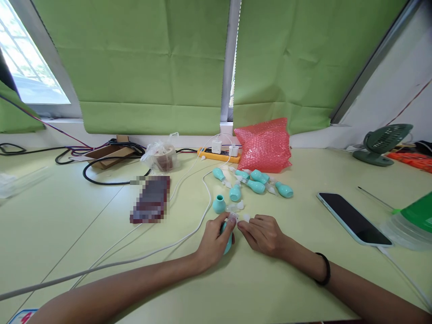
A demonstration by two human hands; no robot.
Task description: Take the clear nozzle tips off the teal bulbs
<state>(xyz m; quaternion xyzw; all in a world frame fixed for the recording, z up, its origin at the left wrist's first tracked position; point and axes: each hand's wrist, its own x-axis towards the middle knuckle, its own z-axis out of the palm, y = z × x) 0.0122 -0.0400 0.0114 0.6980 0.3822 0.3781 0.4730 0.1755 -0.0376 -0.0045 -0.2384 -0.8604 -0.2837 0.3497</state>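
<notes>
1. Currently, the left hand (214, 243) is curled around a teal bulb (228, 241), with its fingers pressed about the body. This grip appears to steady the bulb with its neck facing 12 o'clock.
2. The right hand (263, 234) pinches a clear tip (232, 218) at the bulb's neck between thumb and forefinger, apparently to keep the two parts aligned.
3. Both hands rest on the surface (236, 288), which likely braces them.
4. At 12 o'clock, a loose bulb (219, 204) stands upright nearby.
5. At 1 o'clock, tipped bulbs (256, 184) lie grouped, seemingly kept within reach.
6. A phone (354, 218) lies at 3 o'clock, and a white cable (189, 234) runs off at 9 o'clock.
</notes>
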